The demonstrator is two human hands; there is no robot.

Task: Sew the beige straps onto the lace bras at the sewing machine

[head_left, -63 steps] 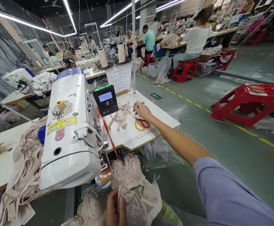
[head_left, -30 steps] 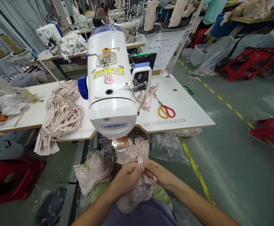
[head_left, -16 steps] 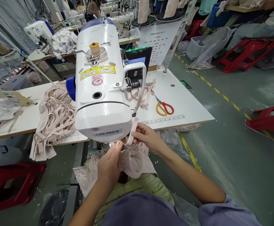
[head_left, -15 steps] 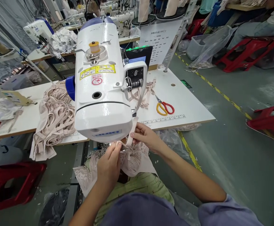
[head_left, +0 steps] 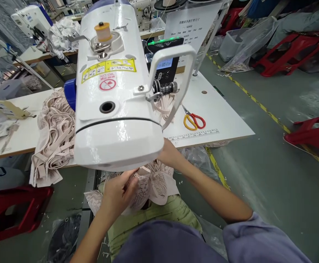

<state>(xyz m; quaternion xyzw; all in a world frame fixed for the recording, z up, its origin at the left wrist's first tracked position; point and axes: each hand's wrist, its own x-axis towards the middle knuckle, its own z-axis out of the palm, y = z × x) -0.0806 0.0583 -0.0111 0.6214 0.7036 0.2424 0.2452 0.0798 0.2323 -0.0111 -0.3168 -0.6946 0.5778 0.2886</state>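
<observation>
My left hand [head_left: 119,191] is below the front of a white sewing machine [head_left: 118,142], its fingers closed on the edge of a beige lace bra [head_left: 143,188]. The bra's lace hangs over my lap. Close against the right side of the machine head is my right hand [head_left: 170,155]; its fingers are hidden behind the head, so I cannot tell what they hold. The needle area is out of sight under the head.
Scissors [head_left: 194,120] with red and yellow handles lie on the white table [head_left: 220,106] at right. A heap of beige lace bras [head_left: 55,135] hangs over the left table edge. Beige straps [head_left: 166,106] lie behind the machine. Red stools [head_left: 288,54] stand on the floor.
My right hand has moved up behind the machine head, hiding its fingers and the strap it was pinching. My left hand has shifted slightly down and left. The view has moved closer to the machine.
</observation>
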